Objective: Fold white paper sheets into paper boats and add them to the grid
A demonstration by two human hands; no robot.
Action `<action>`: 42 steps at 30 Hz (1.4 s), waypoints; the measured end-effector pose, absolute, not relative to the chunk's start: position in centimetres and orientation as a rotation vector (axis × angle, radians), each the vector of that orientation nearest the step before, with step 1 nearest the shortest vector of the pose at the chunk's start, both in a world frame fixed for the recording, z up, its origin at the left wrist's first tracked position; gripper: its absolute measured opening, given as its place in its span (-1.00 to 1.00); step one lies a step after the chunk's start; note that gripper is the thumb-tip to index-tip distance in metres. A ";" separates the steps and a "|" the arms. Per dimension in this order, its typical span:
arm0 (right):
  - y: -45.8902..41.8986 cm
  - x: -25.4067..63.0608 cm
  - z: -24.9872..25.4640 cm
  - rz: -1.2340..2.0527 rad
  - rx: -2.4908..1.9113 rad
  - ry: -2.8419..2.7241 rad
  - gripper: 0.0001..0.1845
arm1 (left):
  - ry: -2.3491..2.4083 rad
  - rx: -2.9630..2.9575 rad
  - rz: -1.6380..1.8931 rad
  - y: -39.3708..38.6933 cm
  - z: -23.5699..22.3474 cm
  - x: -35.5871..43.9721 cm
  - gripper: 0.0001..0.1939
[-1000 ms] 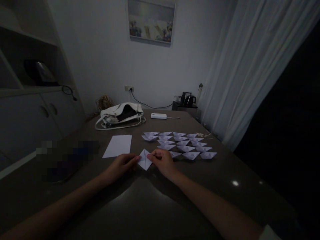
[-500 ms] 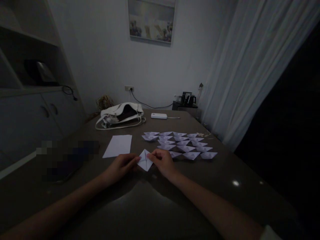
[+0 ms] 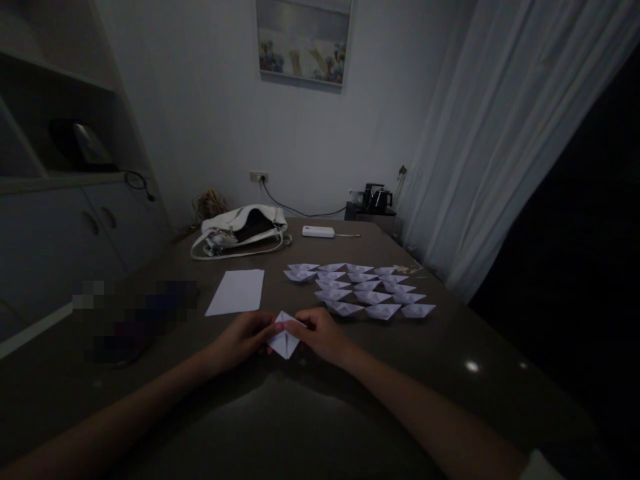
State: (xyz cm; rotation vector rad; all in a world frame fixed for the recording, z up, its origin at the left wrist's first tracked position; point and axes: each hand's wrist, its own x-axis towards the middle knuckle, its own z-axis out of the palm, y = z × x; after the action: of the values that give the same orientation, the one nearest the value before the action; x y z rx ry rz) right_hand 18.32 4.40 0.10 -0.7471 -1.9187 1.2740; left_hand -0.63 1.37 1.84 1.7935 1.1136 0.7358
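Note:
A small white folded paper (image 3: 285, 343), diamond-shaped with a crease down its middle, is held between both hands above the dark table. My left hand (image 3: 249, 337) grips its left side, thumb on the front face. On the other side, my right hand (image 3: 321, 333) pinches it with the thumb across the front near the centre. Fingers behind the paper are mostly hidden. Beyond my right hand stand several white paper boats (image 3: 369, 297) in rows. A stack of white paper sheets (image 3: 237, 292) lies just past my left hand.
Toward the far end of the table (image 3: 300, 413) lie a white handbag (image 3: 243, 227) with its strap and a white power bank (image 3: 318, 232) with a short cable. A blurred-out patch covers something at the left. A white curtain (image 3: 480, 133) hangs at the right.
The folded paper has come slightly nearer to me and left. Both thumbs have moved inward to its centre, and my right hand has shifted a little left, uncovering more of a nearby boat.

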 end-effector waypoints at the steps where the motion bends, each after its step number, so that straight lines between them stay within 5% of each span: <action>1: 4.4 18.3 0.1 1.271 -0.732 -1.928 -0.58 | 1.111 1.796 0.735 1.3 1.9 -0.6 -0.55; 42: 4.9 18.6 0.1 1.183 -0.815 -1.858 -0.60 | 1.206 1.754 0.745 1.1 2.7 -0.5 -0.49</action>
State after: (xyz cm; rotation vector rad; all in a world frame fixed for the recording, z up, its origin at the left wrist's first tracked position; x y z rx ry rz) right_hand 18.59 4.91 0.05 -0.8149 -1.8582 1.1830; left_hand -0.55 1.13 2.66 1.7543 1.2065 0.7448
